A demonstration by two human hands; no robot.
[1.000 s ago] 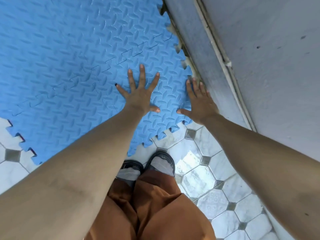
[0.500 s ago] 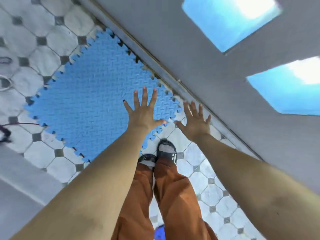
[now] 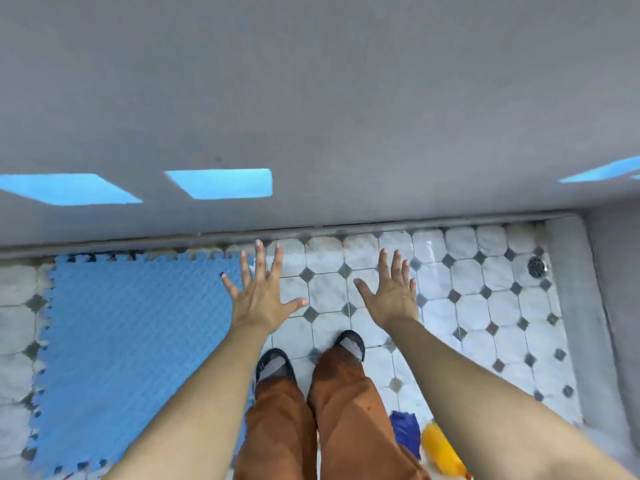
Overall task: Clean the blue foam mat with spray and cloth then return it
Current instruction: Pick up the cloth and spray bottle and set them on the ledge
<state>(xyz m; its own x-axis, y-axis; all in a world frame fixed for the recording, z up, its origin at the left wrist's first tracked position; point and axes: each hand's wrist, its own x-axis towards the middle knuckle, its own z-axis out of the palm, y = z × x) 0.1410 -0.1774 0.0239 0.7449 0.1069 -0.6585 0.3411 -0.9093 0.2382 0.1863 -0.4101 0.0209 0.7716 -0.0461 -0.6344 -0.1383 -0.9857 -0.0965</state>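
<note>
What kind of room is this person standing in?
Probably a bathroom or wash area: marble-look tiled floor, a round floor drain in the corner, plain grey wall. A blue foam mat lies along the wall.

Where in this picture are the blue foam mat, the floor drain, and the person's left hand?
blue foam mat (image 3: 138, 341): head view, on its textured middle.
floor drain (image 3: 536, 267): head view, on the round metal grate in the tile corner.
left hand (image 3: 259, 299): head view, on the back of the open hand.
</note>
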